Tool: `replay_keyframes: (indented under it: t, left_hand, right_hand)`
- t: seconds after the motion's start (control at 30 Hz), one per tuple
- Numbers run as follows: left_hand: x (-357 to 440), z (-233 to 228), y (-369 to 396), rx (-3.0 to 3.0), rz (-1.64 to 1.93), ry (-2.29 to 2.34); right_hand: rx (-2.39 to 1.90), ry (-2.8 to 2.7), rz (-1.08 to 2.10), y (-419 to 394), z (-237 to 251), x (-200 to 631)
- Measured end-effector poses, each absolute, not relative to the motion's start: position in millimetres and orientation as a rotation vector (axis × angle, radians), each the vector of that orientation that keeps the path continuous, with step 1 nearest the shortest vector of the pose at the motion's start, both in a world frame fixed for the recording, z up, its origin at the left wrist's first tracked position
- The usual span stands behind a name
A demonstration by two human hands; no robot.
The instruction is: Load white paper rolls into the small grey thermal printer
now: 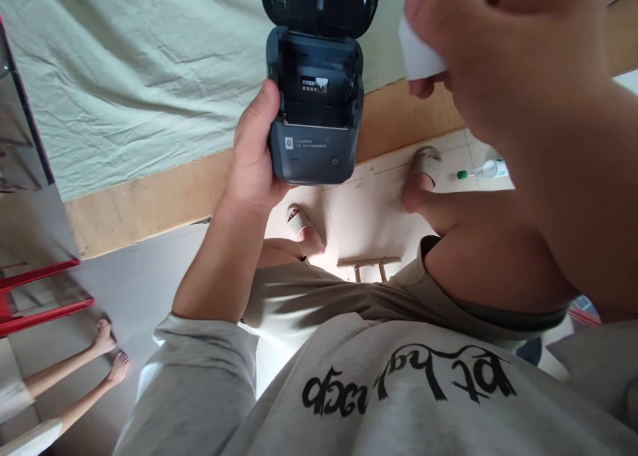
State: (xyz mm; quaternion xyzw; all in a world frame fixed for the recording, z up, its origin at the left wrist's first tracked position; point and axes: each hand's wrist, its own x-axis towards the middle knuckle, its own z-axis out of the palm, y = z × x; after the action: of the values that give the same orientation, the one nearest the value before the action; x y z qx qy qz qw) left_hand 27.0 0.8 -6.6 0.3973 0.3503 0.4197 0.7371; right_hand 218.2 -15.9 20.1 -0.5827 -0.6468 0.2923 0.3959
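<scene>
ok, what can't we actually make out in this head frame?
- Dark grey handheld label printer: its open lid is cut off by the top edge.
- Small white label inside the bay: print too small to read.
- White paper roll: mostly hidden by the right hand, close and blurred.
- Left hand: its fingers are hidden behind the printer body.

Matt plastic printer, creased cloth
</scene>
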Motion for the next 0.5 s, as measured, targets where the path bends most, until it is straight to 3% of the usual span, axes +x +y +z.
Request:
replay_keyframes:
  t: [0.17,0.5]
  left_hand:
    - [27.3,-5.5,0.2,0.897,0.905,0.842]
    - [26.4,-6.0,0.2,0.925,0.868,0.782]
  right_hand:
    - [-1.734,-1.997,0.437,-18.1,17.2,220.3]
    - [-1.746,-2.152,0.348,-19.4,7.2,214.4]
